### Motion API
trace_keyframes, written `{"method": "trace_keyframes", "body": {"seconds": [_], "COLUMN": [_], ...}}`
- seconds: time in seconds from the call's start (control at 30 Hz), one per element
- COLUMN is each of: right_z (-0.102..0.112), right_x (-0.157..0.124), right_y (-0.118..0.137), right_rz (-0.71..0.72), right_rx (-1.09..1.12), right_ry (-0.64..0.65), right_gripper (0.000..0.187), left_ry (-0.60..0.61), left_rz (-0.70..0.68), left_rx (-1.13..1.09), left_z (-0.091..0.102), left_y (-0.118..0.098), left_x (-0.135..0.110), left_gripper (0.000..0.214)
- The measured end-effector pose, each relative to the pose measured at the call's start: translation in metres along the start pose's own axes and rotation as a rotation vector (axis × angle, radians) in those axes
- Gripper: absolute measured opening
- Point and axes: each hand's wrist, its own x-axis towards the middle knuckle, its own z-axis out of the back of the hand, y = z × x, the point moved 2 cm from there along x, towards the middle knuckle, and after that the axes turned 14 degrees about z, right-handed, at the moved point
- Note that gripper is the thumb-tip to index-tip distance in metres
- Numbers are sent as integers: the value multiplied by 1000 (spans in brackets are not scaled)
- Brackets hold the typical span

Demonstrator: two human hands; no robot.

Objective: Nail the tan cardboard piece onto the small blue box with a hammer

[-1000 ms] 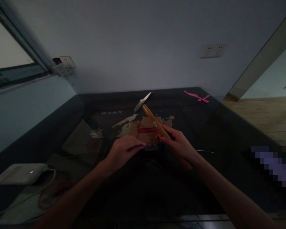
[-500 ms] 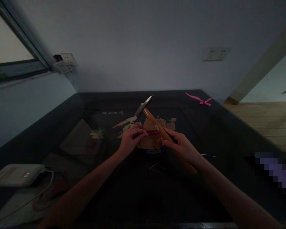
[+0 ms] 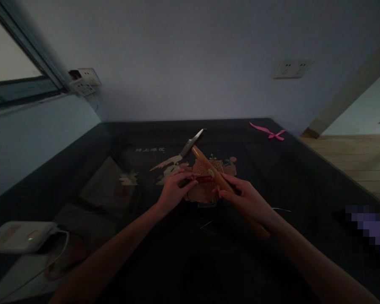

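Observation:
My right hand (image 3: pixel 245 201) is wrapped round the wooden handle of a hammer (image 3: pixel 205 162). Its metal head (image 3: pixel 192 142) is raised and points up and to the left. Under the handle lies a tan, perforated board (image 3: pixel 205 185) with a red strip across it. My left hand (image 3: pixel 174 190) rests at the board's left edge, fingers pinched on a thin dark pin or nail at the red strip. Both hands are over a dark glass-topped table (image 3: pixel 272 177) with a pale bird-and-flower picture on it.
A pink ribbon (image 3: pixel 269 132) lies at the table's far right corner. A white box with a cable (image 3: pixel 20 236) sits at the near left. Thin loose nails (image 3: pixel 205 226) lie near the table's middle. Wall sockets (image 3: pixel 293 68) are on the wall behind, and a window is at the left.
My left hand moved from flat beside the board to its left edge and pinched a thin dark thing there. The hammer stays raised, held by my right hand.

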Motion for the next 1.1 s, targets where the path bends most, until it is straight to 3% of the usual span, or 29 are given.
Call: {"method": "trace_keyframes", "body": {"seconds": [0.5,0.77,1.1], "right_z": [0,-1,-1], "right_x": [0,-1,-2], "right_y": [0,1,3], "right_rz": [-18,-13,3], "right_rx": [8,32,-2], "right_ry": [-8,-14,-20], "right_gripper": [45,43,44], "left_ry": [-15,-80,-65], "left_rz": [-80,-11,-27], "left_rx": [74,-8,37], "left_z": [-3,-2,-1], "left_y": [-1,-2,-5], "left_x": [-2,-4,-3], "left_gripper": [12,11,15]}}
